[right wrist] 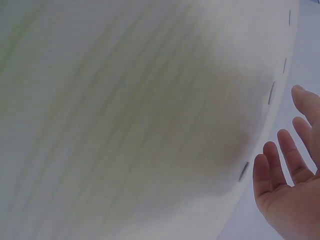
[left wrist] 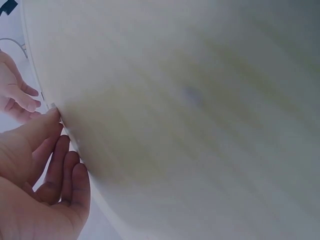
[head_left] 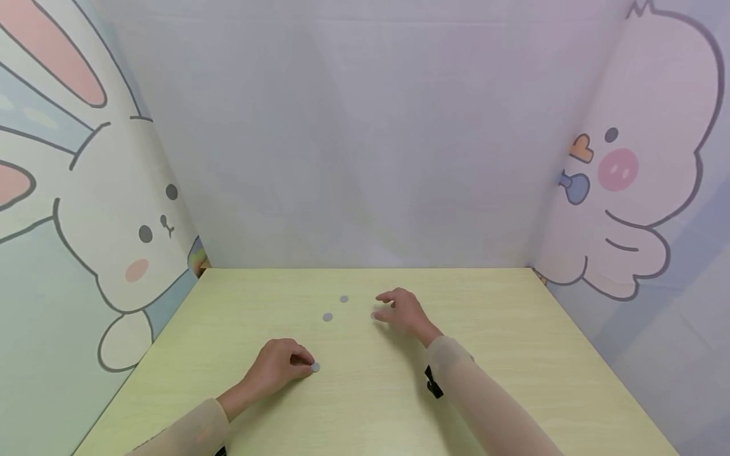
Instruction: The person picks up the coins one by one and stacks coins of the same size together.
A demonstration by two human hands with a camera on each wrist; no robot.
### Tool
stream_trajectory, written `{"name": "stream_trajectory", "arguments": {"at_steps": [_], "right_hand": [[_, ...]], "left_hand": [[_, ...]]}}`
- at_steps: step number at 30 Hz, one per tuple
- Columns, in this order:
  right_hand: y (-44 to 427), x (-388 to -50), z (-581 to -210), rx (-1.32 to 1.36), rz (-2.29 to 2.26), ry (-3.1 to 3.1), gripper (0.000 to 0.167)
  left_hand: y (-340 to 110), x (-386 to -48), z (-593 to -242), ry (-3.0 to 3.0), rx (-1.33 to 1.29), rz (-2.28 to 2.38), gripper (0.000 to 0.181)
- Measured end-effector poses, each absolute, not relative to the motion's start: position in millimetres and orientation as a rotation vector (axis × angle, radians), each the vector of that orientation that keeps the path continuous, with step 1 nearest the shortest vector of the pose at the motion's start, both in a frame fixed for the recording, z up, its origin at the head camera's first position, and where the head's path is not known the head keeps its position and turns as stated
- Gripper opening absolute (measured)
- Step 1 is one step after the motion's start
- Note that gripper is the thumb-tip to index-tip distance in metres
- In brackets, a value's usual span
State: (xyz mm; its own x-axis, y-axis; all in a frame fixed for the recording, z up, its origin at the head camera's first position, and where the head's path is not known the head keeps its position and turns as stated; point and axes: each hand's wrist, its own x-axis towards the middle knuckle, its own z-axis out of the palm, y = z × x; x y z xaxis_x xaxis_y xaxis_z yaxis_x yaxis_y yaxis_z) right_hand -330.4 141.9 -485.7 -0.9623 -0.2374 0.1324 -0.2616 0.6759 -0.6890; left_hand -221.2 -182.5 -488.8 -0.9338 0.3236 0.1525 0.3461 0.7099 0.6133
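Note:
My left hand (head_left: 277, 365) pinches a small round grey disc (head_left: 315, 367), coin-like, between thumb and fingertips at the tabletop. In the left wrist view, the disc (left wrist: 53, 105) shows at the thumb tip. My right hand (head_left: 403, 313) hovers over the table farther back, fingers spread and slightly bent. Its thumb is close to another pale disc (head_left: 374, 315), partly hidden by it; contact cannot be told from the head view. In the right wrist view, the fingers (right wrist: 280, 165) stand apart from the thumb, holding nothing. Two more grey discs (head_left: 327, 317) (head_left: 344, 299) lie flat between the hands.
A pale yellow wood-grain table (head_left: 496, 373) spreads under both hands. A plain light cloth (head_left: 365, 139) rises behind its far edge. Printed curtains flank it, with a rabbit (head_left: 122, 253) on the left and a white chick (head_left: 644, 114) on the right.

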Motion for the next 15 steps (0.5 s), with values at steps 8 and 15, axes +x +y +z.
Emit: {"name": "stream_trajectory", "arguments": {"at_steps": [8, 15], "right_hand": [[143.4, -325.8, -487.8, 0.461, 1.131, -2.858, 0.036], [140.0, -328.6, -489.8, 0.478, 1.048, -2.889, 0.034]], "left_hand": [[-182.2, -221.2, -488.1, -2.872, -0.570, -1.048, 0.008], [-182.3, -221.0, -488.5, -2.882, -0.552, -1.046, 0.009]]}}
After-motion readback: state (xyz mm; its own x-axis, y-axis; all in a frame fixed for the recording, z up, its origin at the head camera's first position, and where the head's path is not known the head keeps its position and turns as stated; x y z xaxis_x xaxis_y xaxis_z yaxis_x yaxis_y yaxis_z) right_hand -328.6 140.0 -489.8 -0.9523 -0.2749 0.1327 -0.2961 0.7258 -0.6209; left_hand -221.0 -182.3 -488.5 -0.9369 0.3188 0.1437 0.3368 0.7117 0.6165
